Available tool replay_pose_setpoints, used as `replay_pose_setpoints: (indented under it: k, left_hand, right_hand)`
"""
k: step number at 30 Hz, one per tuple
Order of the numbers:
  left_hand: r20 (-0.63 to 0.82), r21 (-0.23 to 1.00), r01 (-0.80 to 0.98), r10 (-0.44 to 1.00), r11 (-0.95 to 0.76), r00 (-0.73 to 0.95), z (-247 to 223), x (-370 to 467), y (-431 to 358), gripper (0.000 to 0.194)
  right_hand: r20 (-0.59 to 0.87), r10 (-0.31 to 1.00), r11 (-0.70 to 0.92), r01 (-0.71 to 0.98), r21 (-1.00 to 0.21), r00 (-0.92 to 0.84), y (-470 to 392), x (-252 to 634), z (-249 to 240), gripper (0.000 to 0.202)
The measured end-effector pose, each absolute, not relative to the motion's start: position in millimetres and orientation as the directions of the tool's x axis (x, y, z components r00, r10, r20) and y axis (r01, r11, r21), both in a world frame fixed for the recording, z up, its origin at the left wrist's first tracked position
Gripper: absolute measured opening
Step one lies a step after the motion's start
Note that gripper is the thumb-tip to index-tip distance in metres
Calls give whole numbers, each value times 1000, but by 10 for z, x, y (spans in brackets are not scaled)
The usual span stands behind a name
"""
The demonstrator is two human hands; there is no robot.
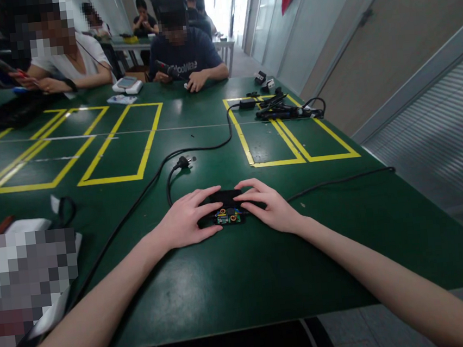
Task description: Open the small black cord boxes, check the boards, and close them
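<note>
on the far left of the green table (177, 293), a pixelated item (29, 285) lies near a loop of black cord (69, 208). beyond it, a person in a white top (93, 53) sits by a flat black thing (16, 111), and a white device (127, 85) with a grey screen lies to the right of that. on a table behind, a yellow container (131, 39) is too small for its contents to show. yellow tape (111, 180) marks off rectangles on the green surface.

farther right, a black plug (182, 163) rests with its cable curving towards the left hand (187, 220). this hand has thumb and fingers parted, tips at the left side of an open black casing (229, 195); how firmly it grips i cannot tell. the casing lies between the hands at the table's middle, and a circuit board (229, 216) with copper coils shows uncovered at its near side. the right hand (270, 208) is apart from the left, fingertips at the casing's right side, its grip equally unclear. a thin cable (339, 182) runs rightwards beyond it. at the far right end, a black adapter (246, 104) and bundled cables (291, 110) lie across the tape.
</note>
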State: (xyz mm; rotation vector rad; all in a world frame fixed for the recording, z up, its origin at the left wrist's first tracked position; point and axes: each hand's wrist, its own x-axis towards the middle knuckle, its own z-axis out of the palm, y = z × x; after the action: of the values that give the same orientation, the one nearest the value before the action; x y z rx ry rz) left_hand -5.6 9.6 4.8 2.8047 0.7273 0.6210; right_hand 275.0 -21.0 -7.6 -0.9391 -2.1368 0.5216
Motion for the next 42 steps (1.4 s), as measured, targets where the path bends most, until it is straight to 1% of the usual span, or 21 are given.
replay_pose_setpoints:
  k: [3, 6, 13, 16, 21, 24, 29, 33, 37, 40, 42]
  left_hand:
    - [348, 272, 424, 499, -864, 794, 57, -55, 96, 40]
    - [351, 267, 429, 501, -863, 791, 42, -53, 99, 43]
    - [406, 271, 392, 474, -879, 781, 6, -53, 110, 41]
    - [431, 299, 365, 466, -882, 772, 4, -53, 106, 50]
    - [432, 384, 364, 514, -849, 741, 9, -49, 89, 77]
    - [435, 400, 361, 521, -842, 734, 11, -50, 85, 81]
    - [432, 398, 370, 528, -839, 731, 6, -51, 81, 81]
    - [432, 393, 375, 528, -840, 731, -4, -54, 82, 80]
    - [416, 414, 381, 544, -827, 729, -18, -55, 93, 80]
    - [401, 448, 378, 561, -810, 724, -16, -49, 99, 72]
    - [399, 463, 368, 560, -806, 726, -7, -44, 102, 56]
  right_hand:
    - [473, 758, 650, 466, -600, -449, -211, 2740, -79, 26]
    - [466, 761, 646, 457, -612, -451, -216, 2729, -103, 29]
    - [460, 760, 642, 421, -641, -459, -217, 2730, -110, 30]
    - [461, 762, 639, 413, -650, -454, -223, 2739, -98, 30]
    - [464, 770, 630, 404, -663, -438, -232, 2753, -94, 31]
    - [472, 765, 636, 398, -661, -438, -229, 2756, -93, 32]
    - [492, 748, 659, 417, -626, -445, -224, 2755, -82, 35]
    - [497, 737, 671, 412, -616, -458, -227, 2750, -91, 38]
    - [488, 743, 665, 423, -615, -459, -221, 2749, -121, 41]
    - [463, 755, 651, 438, -620, -465, -214, 2752, -137, 37]
    - [453, 757, 646, 436, -626, -472, -212, 2754, -138, 34]
